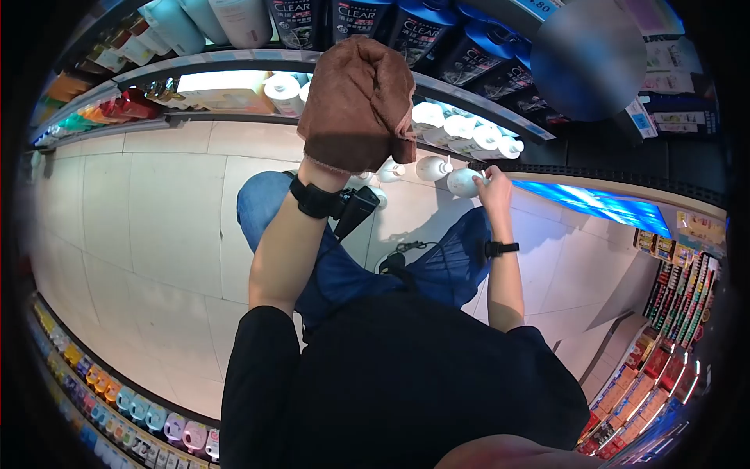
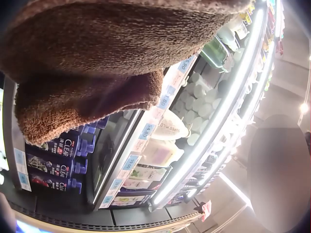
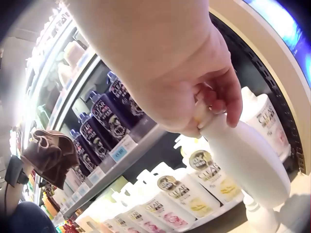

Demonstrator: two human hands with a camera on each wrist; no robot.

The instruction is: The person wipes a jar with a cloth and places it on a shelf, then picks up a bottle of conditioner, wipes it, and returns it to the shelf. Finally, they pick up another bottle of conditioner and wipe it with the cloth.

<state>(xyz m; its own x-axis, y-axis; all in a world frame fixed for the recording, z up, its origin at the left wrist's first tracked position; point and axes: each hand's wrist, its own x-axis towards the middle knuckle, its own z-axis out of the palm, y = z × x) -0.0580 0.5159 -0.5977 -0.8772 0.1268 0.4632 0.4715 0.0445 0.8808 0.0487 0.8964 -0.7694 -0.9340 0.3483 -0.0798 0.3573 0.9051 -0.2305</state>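
Note:
A brown cloth (image 1: 355, 98) covers my left hand, and only the wrist (image 1: 323, 175) shows below it. In the left wrist view the same towelling cloth (image 2: 112, 43) hangs in thick folds before the shelves, the fingers hidden. Low at the right, my right hand (image 1: 495, 187) grips a white pump bottle (image 1: 462, 184) by its neck. Close up in the right wrist view, my fingers curl round the top of this bottle (image 3: 250, 167), which leans at a slant. More white pump bottles (image 1: 432, 167) stand beside it on the floor.
Dark blue shampoo bottles (image 1: 416, 35) line the shelf above the cloth. White bottles (image 3: 163, 201) stand in a row on the lowest shelf. The price-tag edge (image 1: 266, 56) runs between the two levels. Behind me is another stocked shelf (image 1: 133, 402).

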